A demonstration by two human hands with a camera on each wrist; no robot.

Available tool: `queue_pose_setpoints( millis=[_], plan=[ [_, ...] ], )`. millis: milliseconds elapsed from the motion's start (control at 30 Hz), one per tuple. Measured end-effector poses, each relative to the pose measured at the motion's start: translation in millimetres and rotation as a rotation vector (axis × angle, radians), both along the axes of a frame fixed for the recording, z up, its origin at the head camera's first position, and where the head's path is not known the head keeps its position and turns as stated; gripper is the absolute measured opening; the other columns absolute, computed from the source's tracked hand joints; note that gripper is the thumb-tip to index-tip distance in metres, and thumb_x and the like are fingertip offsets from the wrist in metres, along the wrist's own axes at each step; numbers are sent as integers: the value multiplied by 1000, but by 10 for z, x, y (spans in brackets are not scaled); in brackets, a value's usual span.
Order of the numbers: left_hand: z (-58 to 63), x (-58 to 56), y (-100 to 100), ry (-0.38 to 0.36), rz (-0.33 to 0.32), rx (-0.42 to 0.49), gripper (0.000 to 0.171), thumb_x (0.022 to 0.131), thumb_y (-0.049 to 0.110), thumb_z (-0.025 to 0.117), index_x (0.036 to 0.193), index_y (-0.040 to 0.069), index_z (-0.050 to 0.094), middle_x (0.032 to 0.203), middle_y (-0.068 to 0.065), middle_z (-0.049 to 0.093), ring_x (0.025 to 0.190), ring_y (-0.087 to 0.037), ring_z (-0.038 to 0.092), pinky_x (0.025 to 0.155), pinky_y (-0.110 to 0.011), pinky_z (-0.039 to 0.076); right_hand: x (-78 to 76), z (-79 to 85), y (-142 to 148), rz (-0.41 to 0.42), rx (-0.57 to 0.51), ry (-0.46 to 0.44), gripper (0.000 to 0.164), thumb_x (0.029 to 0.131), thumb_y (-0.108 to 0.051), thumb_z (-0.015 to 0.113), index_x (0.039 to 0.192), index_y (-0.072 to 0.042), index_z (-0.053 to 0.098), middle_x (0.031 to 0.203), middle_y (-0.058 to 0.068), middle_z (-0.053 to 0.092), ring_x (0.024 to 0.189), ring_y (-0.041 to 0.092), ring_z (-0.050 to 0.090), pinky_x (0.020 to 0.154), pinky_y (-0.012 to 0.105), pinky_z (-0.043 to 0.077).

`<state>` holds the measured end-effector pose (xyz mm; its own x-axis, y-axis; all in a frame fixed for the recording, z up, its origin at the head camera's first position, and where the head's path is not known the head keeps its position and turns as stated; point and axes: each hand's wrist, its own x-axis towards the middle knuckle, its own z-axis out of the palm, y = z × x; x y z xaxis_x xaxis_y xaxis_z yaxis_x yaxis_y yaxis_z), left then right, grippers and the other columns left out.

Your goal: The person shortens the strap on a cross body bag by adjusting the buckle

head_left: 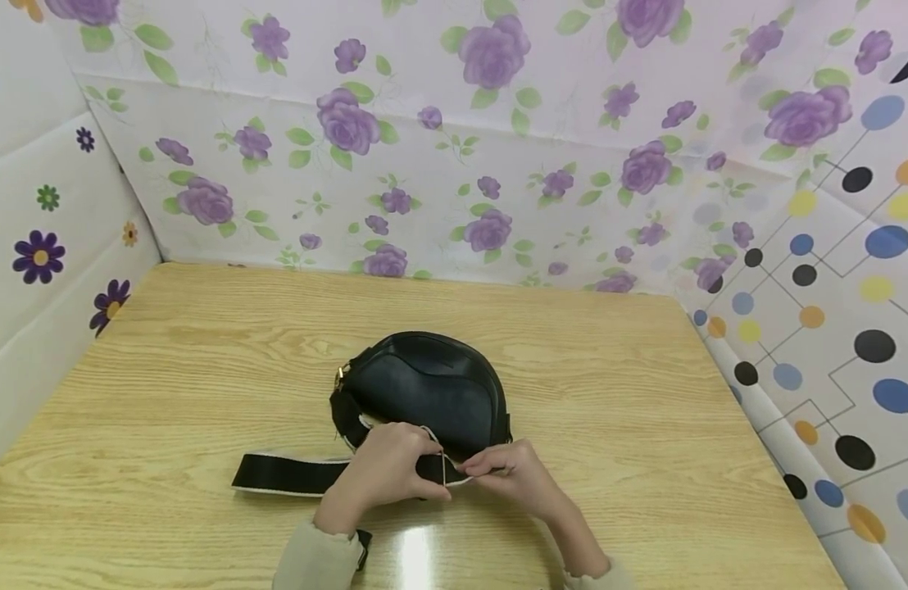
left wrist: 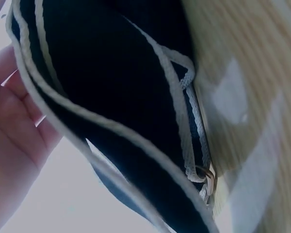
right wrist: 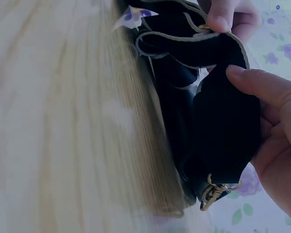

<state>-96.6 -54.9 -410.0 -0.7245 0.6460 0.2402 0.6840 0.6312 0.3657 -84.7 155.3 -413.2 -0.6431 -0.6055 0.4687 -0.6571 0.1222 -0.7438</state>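
Observation:
A black half-moon shoulder bag point(head_left: 432, 393) lies on the wooden table. Its wide black strap point(head_left: 288, 474) with white edges loops out in front and to the left. My left hand point(head_left: 388, 465) pinches the strap by a thin metal slider point(head_left: 443, 469). Just to its right, my right hand point(head_left: 515, 475) holds the strap between thumb and fingers, near the bag's lower right edge. In the right wrist view, a gold swivel clasp point(right wrist: 212, 194) hangs at the strap's end. Strap folds point(left wrist: 111, 73) fill the left wrist view and partly hide the left fingers.
The light wood table point(head_left: 624, 385) stretches around the bag. Behind it hangs a sheet with purple flowers point(head_left: 424, 164), and a dotted sheet point(head_left: 852, 369) borders the right side. A small black piece point(head_left: 363, 549) shows by the left sleeve.

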Motion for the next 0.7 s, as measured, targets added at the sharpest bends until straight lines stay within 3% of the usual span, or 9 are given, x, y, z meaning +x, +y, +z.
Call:
queue_pose_setpoints(
  millis=[300,500,700],
  plan=[
    [-24,8,-15,-65,8,22,45,62,47,75,88,11,72,86,2,66,78,-14,60,63,-28,48,39,16,-92,-33,-11,73,13,66,22,62,73,12,65,76,22,64,68,27,64,56,21,49],
    [-40,-5,-52,-71,-15,42,42,71,44,70,92,8,72,89,-1,67,80,-14,61,63,-28,48,37,-26,-87,-63,-20,27,14,69,20,62,76,8,65,77,20,64,70,25,64,58,23,50],
    [-67,-11,-71,-138,-17,29,48,77,44,64,104,5,68,99,-4,65,88,-16,60,69,-29,48,27,-24,-23,-67,7,-2,16,69,14,67,83,7,65,80,18,65,72,22,63,58,27,51]
  ],
)
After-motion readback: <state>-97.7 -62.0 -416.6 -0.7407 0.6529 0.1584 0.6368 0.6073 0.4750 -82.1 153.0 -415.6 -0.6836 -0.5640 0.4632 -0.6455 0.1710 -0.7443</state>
